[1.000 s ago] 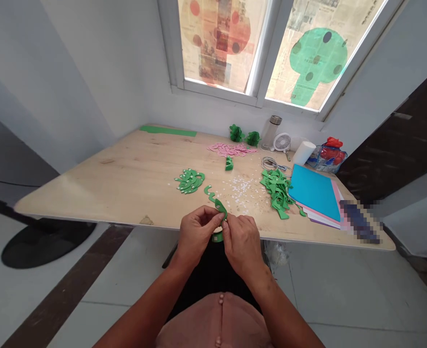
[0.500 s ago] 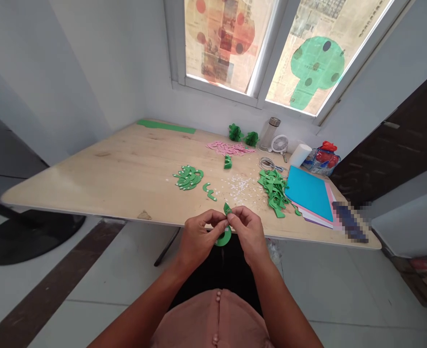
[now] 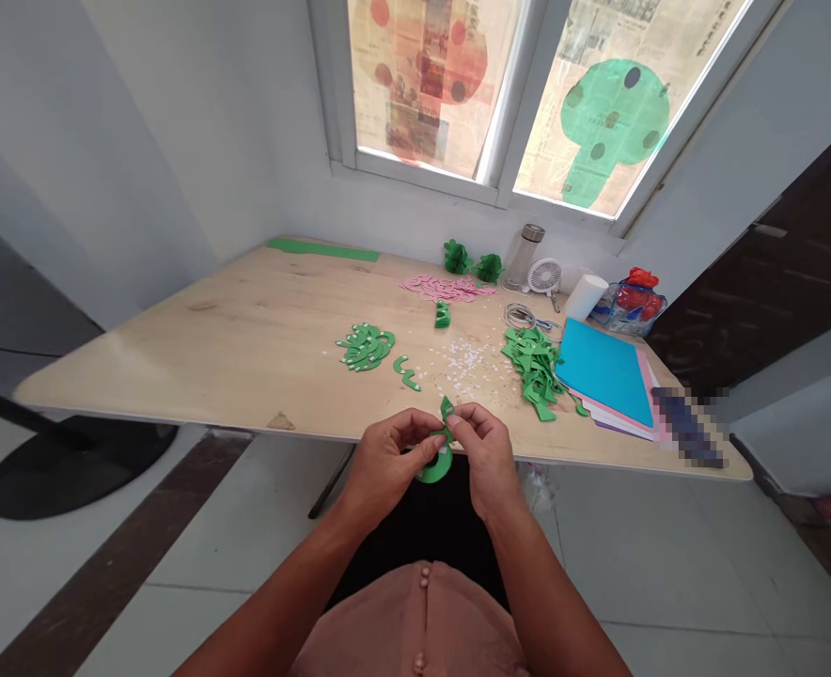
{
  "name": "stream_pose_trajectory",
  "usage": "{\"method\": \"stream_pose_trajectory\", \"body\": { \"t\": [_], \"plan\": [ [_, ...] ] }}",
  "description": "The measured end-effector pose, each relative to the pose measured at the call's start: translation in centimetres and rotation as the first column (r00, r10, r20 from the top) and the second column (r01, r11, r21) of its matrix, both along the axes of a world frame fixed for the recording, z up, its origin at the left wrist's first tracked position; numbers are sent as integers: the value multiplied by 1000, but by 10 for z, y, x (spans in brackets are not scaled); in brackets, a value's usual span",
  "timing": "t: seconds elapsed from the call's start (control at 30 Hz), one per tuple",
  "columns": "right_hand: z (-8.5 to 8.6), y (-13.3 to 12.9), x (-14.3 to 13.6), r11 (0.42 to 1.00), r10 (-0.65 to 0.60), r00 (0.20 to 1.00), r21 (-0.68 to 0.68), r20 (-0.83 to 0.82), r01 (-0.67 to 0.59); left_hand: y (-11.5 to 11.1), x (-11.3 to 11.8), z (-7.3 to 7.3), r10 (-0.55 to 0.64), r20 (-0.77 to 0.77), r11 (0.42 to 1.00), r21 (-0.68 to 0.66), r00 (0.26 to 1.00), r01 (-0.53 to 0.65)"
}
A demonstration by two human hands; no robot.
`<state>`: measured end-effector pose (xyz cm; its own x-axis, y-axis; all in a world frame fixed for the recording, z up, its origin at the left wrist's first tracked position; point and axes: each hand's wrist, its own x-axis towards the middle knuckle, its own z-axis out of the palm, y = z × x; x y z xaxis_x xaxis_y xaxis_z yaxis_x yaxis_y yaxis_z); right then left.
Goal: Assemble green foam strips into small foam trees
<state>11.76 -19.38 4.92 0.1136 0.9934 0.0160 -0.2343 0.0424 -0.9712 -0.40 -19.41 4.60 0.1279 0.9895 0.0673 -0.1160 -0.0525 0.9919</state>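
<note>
Nearer the person than the scatter of white bits [image 3: 466, 359] on the bench [image 3: 232, 329] is a curved green piece [image 3: 438, 469]; the left hand [image 3: 389, 461] pinches it between thumb and fingers, and the right hand [image 3: 484, 451] pinches its upper end the same way. Whether it is one piece or several joined cannot be told. The work looks partway along: beyond the white bits stand two puffed green shapes [image 3: 457, 257], seemingly finished, and nearer the bits a small green stack [image 3: 442, 316], perhaps half-built. Left of the bits, a heap of curved pieces [image 3: 365, 350] with pale patches and two short strips [image 3: 411, 380] appear left to use; the green tangle [image 3: 534, 369] right of the bits may be offcuts. Far right beyond the bits, a clear basket [image 3: 627, 325] holds red things; a lidded clear bottle [image 3: 521, 261] stands behind the bits, its contents unclear.
</note>
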Motion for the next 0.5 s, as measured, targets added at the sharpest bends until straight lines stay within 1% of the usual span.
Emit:
{"method": "stream_pose_trajectory", "body": {
  "t": [0.17, 0.23, 0.3, 0.37, 0.5],
  "plan": [
    [-4, 7, -3, 995, 96, 995, 8, 3, -96, 4, -8, 1, -5, 10, 999, -38, 1000, 6],
    [-7, 12, -3, 993, 114, 993, 13, 7, -114, 7, -10, 0, -21, 22, 998, -58, 1000, 22],
    [-10, 18, -3, 994, 110, 994, 8, 16, -110, 11, -12, -2, -36, 9, 998, -60, 999, 36],
    [-13, 22, -3, 996, 87, 996, -4, 26, -87, 16, -13, -6, -40, -37, 998, -44, 999, 38],
    [-17, 30, -4, 999, 26, 999, -35, 35, -25, 23, -13, -15, -3, -154, 1000, 21, 988, 6]
  ]
}}
